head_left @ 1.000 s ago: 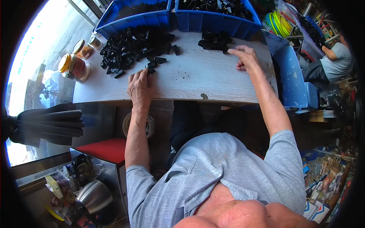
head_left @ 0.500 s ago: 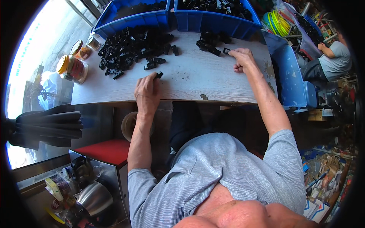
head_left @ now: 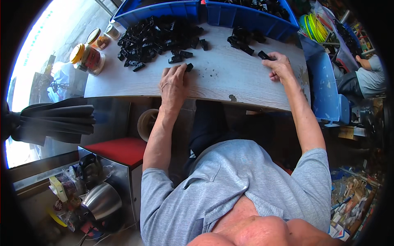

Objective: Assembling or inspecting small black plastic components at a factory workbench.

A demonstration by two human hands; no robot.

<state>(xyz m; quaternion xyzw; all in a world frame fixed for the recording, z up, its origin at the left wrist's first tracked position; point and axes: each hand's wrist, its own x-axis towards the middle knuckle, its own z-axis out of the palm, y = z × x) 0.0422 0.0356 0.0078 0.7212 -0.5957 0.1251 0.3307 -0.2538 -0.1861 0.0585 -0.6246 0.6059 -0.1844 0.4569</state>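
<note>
Near the front edge of the white wood-grain table (head_left: 230,82), my left hand (head_left: 174,85) is closed with a small black plastic part (head_left: 189,67) at its fingertips. To the right, my right hand (head_left: 281,68) pinches another small black plastic part (head_left: 263,55) between thumb and fingers. A wide heap of similar black parts (head_left: 154,39) lies beyond my left hand. Beyond my right hand is a smaller pile (head_left: 242,39) of them. Their finer details are too small to make out.
Two blue bins (head_left: 164,10) of black parts stand along the table's far edge. Lidded jars (head_left: 91,60) stand at the left. A light blue tub (head_left: 324,86) is beside the table's right end. Another person (head_left: 367,80) sits at the far right.
The view has shifted, so the table sits higher and further right in it. The part in my right hand has turned, showing a solid dark side. Both hands keep their grip.
</note>
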